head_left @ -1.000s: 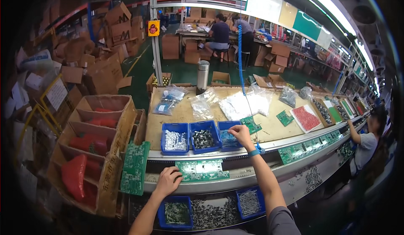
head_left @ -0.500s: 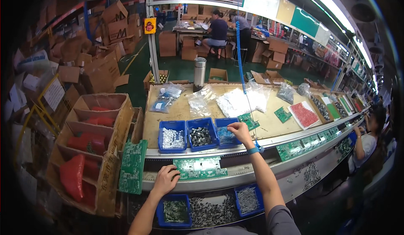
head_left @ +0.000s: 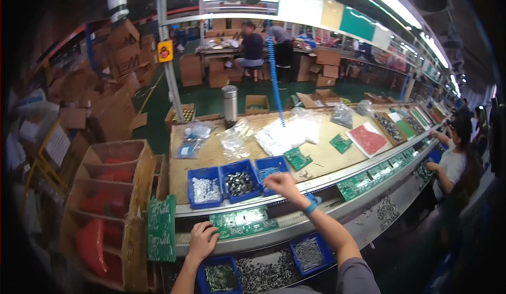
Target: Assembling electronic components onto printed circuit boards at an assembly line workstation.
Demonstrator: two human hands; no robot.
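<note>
A green circuit board (head_left: pixel 243 223) lies on the rail in front of me. My left hand (head_left: pixel 202 239) is at its left end, fingers curled against the edge. My right hand (head_left: pixel 283 185) is over the near side of a blue bin of blue parts (head_left: pixel 270 170). Its fingertips are pinched together, and whatever they hold is too small to make out. Left of that bin stand a blue bin of dark parts (head_left: pixel 240 183) and a blue bin of white parts (head_left: pixel 206 189).
Below the rail are a blue bin of green parts (head_left: pixel 220 277), loose metal-legged parts (head_left: pixel 266 271) and a blue bin of pins (head_left: pixel 310 254). Upright boards (head_left: pixel 161 228) and a divided carton (head_left: pixel 138 209) stand left. A steel flask (head_left: pixel 230 106) stands behind. Another person (head_left: pixel 452 159) works at right.
The view has shifted, moving the scene left and mostly down in the picture. My right hand has come slightly nearer and left over the bin of blue parts. My left hand stays at the board's end.
</note>
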